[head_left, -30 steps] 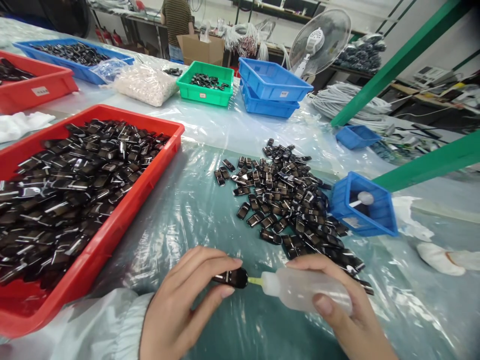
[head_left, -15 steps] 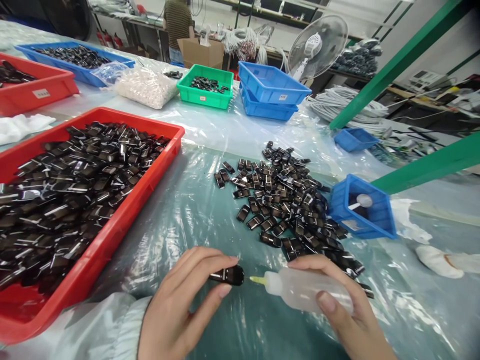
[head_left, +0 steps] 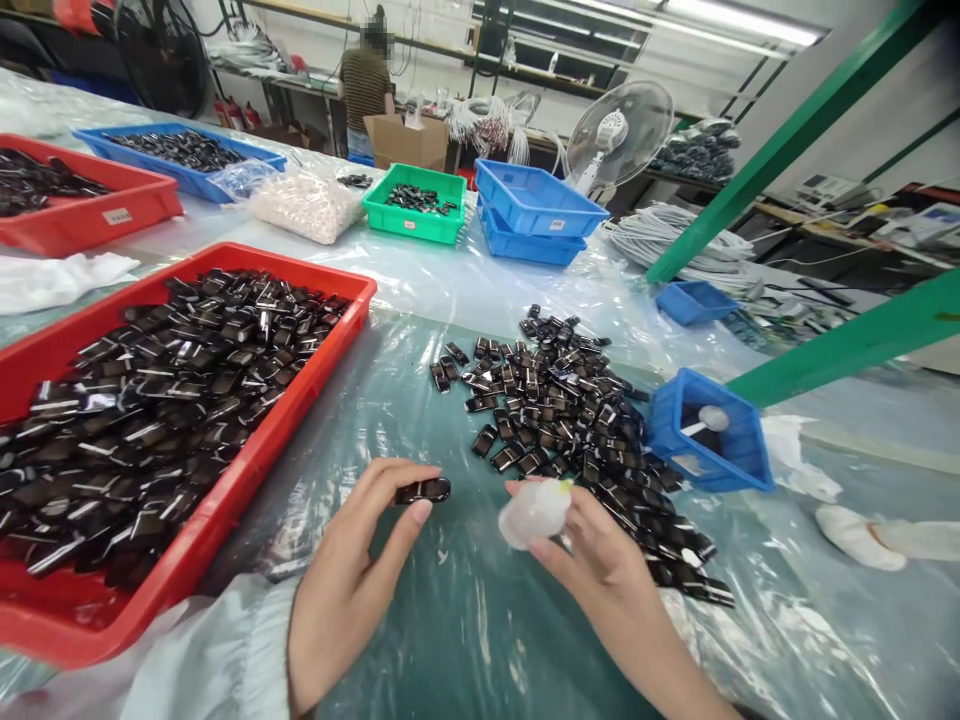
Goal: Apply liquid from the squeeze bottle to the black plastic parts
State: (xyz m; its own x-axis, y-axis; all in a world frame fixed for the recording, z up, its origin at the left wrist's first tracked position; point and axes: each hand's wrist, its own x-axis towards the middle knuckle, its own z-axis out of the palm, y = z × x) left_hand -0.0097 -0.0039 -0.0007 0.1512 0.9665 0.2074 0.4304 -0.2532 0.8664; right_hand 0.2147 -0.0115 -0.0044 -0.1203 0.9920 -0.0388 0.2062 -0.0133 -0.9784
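Note:
Between the thumb and fingers of my left hand [head_left: 364,560] is a small glossy black plastic casing [head_left: 425,490], its rounded end pointing right. My right hand [head_left: 600,560] grips a translucent white squeeze bottle [head_left: 535,514]; its base faces the casing and its yellow tip points away, up and to the right. A gap separates bottle and casing. Beyond my right hand, a loose pile of similar black casings [head_left: 562,410] is spread over the plastic-covered table [head_left: 450,630]. At left, a large red tray [head_left: 300,385] is heaped with more of them.
A small blue bin [head_left: 697,470] holding a white spoon-like item stands right of the pile. Farther back are a green tray [head_left: 412,225], stacked blue trays [head_left: 532,200] and a bag of pale pieces [head_left: 304,205]. Green posts [head_left: 840,345] cross the right side. Another person [head_left: 365,90] stands behind.
The squeeze bottle has turned in my right hand, so its yellow tip no longer points at the casing. My left hand still holds the casing. The camera view has tilted upward.

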